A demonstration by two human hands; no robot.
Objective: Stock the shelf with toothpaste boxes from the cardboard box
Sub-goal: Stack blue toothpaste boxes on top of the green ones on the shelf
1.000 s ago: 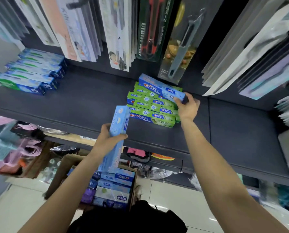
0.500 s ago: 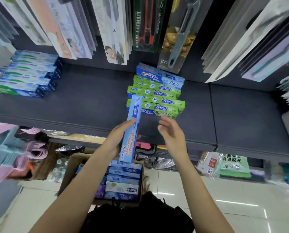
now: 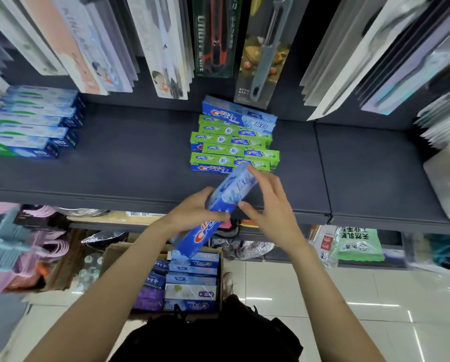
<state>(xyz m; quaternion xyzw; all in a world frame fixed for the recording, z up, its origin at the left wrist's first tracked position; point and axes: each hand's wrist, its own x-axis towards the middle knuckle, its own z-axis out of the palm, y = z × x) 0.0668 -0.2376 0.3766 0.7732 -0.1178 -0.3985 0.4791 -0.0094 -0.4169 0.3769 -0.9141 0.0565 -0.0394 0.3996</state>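
We are holding one blue toothpaste box (image 3: 220,207) w/ both hands over the front edge of the shelf (image 3: 129,163). Left hand (image 3: 195,210) is gripping the box at mid-length, fingers curled round it. Right hand (image 3: 268,205), which was free and reaching in 0.5 s ago, is now closing on the upper end: fingers over the top, thumb at the near side.

The box itself is turning. It was near upright 0.5 s ago; now it is tilting, top end toward the right and the stack (image 3: 234,142), approx. just in front of the nearest green box. It is not yet touching the stack or shelf, as far as we can tell.

Meaning for the task: we are judging this as a handover and re-orient step, so the box can go flat onto the stack. The blue box placed 1.0 s ago is sitting on top at the rear. The cardboard box (image 3: 108,257) below, on the floor, is still holding several more.
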